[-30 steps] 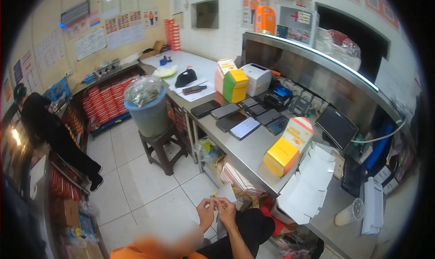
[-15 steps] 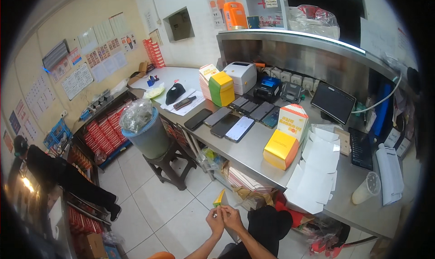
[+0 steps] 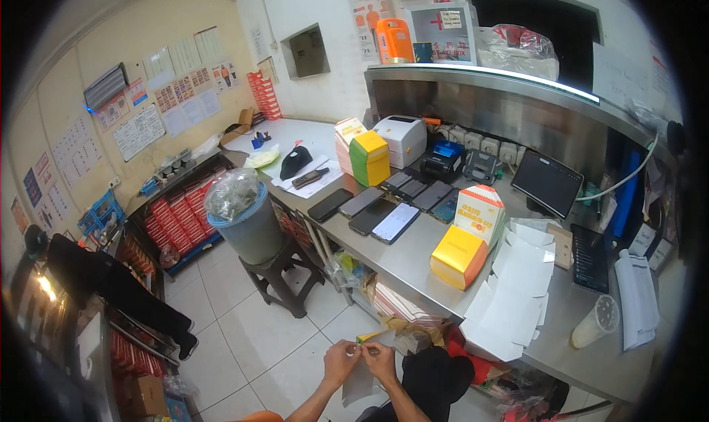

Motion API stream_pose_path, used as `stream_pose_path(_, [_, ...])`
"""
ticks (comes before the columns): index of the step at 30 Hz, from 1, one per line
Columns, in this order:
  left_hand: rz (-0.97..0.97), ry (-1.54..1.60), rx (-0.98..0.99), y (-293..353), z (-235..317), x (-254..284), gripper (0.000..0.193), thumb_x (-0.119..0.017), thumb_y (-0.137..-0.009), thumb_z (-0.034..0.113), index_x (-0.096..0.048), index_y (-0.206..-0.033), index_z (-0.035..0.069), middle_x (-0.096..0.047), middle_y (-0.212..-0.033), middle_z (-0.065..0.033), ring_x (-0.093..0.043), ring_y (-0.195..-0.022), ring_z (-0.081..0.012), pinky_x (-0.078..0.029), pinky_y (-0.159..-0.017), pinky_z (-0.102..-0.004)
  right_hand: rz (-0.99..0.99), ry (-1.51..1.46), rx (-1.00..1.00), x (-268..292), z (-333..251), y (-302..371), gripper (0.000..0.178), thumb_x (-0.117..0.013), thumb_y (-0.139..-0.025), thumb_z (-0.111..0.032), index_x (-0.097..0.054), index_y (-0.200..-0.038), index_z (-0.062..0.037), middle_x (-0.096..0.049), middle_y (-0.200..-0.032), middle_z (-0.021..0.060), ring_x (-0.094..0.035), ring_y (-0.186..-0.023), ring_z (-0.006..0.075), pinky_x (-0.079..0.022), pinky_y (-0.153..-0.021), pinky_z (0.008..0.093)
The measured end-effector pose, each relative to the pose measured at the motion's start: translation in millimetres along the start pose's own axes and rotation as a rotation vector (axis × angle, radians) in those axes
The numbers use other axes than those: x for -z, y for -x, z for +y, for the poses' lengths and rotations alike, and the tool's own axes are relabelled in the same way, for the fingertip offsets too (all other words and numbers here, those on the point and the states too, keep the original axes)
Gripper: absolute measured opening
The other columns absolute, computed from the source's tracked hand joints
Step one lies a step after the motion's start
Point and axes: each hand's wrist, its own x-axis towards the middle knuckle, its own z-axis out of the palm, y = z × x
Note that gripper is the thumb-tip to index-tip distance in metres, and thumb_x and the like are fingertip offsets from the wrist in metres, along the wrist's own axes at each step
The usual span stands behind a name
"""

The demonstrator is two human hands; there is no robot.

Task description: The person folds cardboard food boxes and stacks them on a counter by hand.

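Note:
Low in front of me, above my lap, both hands grip a thin cardboard piece (image 3: 359,389), its plain greyish side showing and a yellow and green strip at its top edge. My left hand (image 3: 340,362) is closed on its left part. My right hand (image 3: 380,359) pinches it near the top, with the fingertips of both hands close together. On the metal counter nearby stands a yellow and orange box (image 3: 456,258) with a taller white, red-striped carton (image 3: 480,211) behind it. A flat white unfolded carton (image 3: 513,289) lies to their right.
Several phones (image 3: 395,222) lie on the metal counter (image 3: 384,253), with a white printer (image 3: 400,137) and a tablet (image 3: 548,179) behind. A lidless-looking cup (image 3: 594,324) stands near the right edge. A bin (image 3: 247,222) rests on a stool (image 3: 289,278). Another person (image 3: 111,281) stands far left.
My hands have drawn slightly apart and the cardboard has turned, so more of its greyish side shows below them. The view has tilted up slightly.

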Motion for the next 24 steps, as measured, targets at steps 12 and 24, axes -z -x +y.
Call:
stream_pose_path(12, [0.164, 0.405, 0.185, 32.9, -13.9, -19.0, 0.024, -0.071, -0.084, 0.023, -0.068, -0.087, 0.0, -0.067, -0.071, -0.0149, -0.067, -0.066, -0.0278, -0.051, -0.063, -0.0356, -0.2, 0.026, 0.039, -4.5, 9.9, 17.0, 0.017, -0.063, -0.091, -0.004, -0.065, -0.102, 0.0088, -0.071, -0.087, 0.0165, -0.071, -0.08, 0.0186, -0.055, -0.074, 0.0296])
stream_pose_path(24, [0.108, 0.147, -0.148, 23.8, -43.4, 11.7, 0.019, -0.065, -0.083, 0.019, -0.068, -0.091, 0.001, -0.07, -0.094, -0.0169, -0.066, -0.09, -0.0348, -0.051, -0.077, -0.0439, -0.33, 0.086, 0.083, -10.8, -3.7, 24.6, 0.028, -0.063, -0.086, 0.0, -0.065, -0.113, 0.0064, -0.071, -0.099, 0.0185, -0.069, -0.094, 0.0253, -0.053, -0.087, 0.035])
